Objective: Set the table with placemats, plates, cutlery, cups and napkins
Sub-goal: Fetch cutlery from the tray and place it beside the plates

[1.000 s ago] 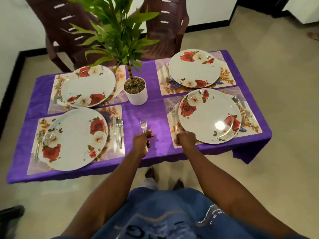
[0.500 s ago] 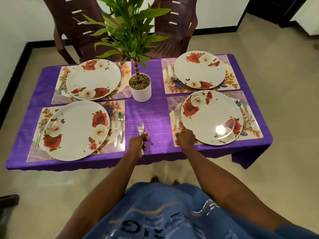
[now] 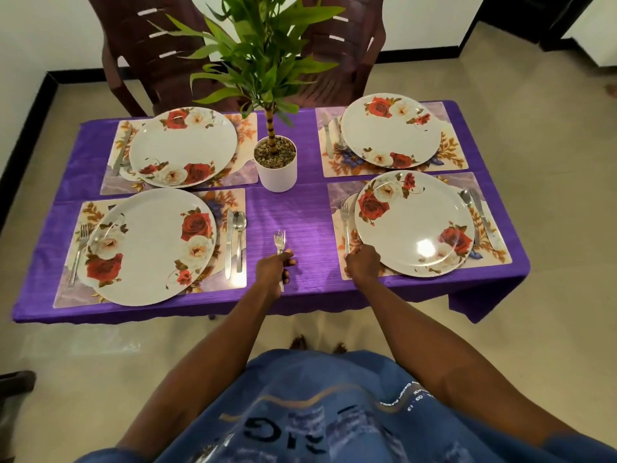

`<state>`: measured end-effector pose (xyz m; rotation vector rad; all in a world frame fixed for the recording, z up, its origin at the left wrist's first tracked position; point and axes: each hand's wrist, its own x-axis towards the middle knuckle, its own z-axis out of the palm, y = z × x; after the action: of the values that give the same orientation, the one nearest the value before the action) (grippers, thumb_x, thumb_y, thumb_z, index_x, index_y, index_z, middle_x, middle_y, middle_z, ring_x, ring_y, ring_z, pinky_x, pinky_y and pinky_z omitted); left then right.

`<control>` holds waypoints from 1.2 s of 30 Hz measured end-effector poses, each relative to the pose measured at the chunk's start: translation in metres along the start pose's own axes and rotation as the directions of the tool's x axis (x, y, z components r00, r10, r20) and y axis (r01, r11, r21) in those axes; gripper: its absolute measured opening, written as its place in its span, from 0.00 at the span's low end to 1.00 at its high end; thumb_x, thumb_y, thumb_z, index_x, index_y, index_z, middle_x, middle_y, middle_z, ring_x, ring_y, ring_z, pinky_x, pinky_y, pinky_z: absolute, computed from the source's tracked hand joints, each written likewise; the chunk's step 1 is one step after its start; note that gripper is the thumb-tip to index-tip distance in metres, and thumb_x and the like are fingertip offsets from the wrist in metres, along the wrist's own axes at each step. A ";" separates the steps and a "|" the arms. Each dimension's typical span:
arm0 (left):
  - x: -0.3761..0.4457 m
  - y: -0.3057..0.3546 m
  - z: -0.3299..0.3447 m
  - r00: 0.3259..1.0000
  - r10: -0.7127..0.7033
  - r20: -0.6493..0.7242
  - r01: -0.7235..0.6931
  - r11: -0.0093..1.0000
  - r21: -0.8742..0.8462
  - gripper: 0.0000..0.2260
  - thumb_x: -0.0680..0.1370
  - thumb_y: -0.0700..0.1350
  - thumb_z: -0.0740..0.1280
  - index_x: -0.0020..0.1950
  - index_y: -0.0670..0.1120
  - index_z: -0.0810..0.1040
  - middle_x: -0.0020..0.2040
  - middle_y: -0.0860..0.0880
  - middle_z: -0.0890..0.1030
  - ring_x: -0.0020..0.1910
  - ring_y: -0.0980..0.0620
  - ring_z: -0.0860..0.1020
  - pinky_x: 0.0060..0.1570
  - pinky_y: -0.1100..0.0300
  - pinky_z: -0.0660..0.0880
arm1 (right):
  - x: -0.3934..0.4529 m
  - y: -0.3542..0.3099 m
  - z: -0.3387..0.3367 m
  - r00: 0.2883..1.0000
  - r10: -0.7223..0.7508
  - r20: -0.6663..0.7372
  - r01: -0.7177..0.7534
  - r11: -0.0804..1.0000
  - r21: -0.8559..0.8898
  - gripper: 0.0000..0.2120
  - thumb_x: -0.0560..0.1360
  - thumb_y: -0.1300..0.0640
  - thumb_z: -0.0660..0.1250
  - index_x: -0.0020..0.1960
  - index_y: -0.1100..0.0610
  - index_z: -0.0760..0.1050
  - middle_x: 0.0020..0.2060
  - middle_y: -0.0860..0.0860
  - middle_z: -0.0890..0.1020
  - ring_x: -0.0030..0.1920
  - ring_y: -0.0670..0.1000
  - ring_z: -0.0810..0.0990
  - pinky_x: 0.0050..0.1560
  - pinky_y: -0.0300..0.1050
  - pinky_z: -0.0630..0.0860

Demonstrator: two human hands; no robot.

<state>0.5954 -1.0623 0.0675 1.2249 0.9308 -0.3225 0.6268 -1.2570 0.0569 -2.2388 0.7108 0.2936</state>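
Several floral placemats, each with a rose-patterned plate, lie on the purple tablecloth (image 3: 300,208). My left hand (image 3: 273,270) grips a fork (image 3: 279,240) by its handle, tines pointing away, over the bare cloth between the two near settings. My right hand (image 3: 362,264) holds the handle end of a second fork (image 3: 345,225) that lies on the near right placemat (image 3: 337,198), just left of the near right plate (image 3: 414,222). A spoon (image 3: 465,198) and a knife (image 3: 482,217) lie right of that plate.
A potted plant in a white pot (image 3: 277,168) stands at the table's middle. The near left plate (image 3: 150,245) has a fork (image 3: 78,252) on its left, a knife (image 3: 228,242) and spoon (image 3: 239,238) on its right. Two dark chairs (image 3: 140,45) stand behind the table.
The view has tilted and drawn back a little. Both hands keep their forks and stay near the table's front edge.
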 end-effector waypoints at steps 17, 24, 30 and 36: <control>0.001 0.006 0.001 0.999 0.014 0.037 -0.015 0.999 0.041 0.11 0.77 0.45 0.71 0.54 0.38 0.81 0.37 0.47 0.82 0.27 0.55 0.67 0.24 0.61 0.67 | -0.009 -0.004 -0.016 0.999 -0.038 0.022 0.041 0.992 -0.116 0.15 0.76 0.58 0.70 0.60 0.64 0.77 0.55 0.58 0.83 0.53 0.59 0.83 0.52 0.47 0.78; 0.000 0.008 0.007 0.997 0.028 0.068 -0.031 0.998 0.049 0.09 0.77 0.44 0.71 0.52 0.39 0.81 0.36 0.47 0.81 0.27 0.54 0.67 0.26 0.60 0.66 | -0.013 -0.003 -0.017 1.000 -0.027 -0.005 0.026 0.997 -0.073 0.16 0.76 0.57 0.71 0.60 0.63 0.77 0.54 0.58 0.83 0.53 0.59 0.82 0.54 0.48 0.78; -0.004 0.010 0.042 0.986 0.085 0.142 -0.096 0.993 0.073 0.08 0.79 0.44 0.68 0.50 0.40 0.82 0.36 0.46 0.80 0.25 0.54 0.68 0.23 0.61 0.65 | -0.016 0.010 -0.026 0.999 0.010 -0.045 -0.003 0.990 0.143 0.07 0.77 0.56 0.68 0.50 0.59 0.79 0.43 0.54 0.84 0.40 0.53 0.83 0.43 0.52 0.83; -0.024 0.015 0.121 0.949 0.153 0.277 -0.196 0.971 0.135 0.09 0.81 0.42 0.63 0.47 0.41 0.80 0.34 0.45 0.80 0.23 0.53 0.69 0.23 0.62 0.62 | 0.002 0.010 -0.080 0.987 0.071 -0.145 -0.002 0.901 0.435 0.03 0.75 0.64 0.67 0.42 0.61 0.77 0.37 0.52 0.82 0.36 0.50 0.81 0.36 0.44 0.78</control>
<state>0.6431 -1.1722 0.1005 1.3637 0.5686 -0.4150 0.6224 -1.3215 0.1053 -1.8343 0.8135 -0.0286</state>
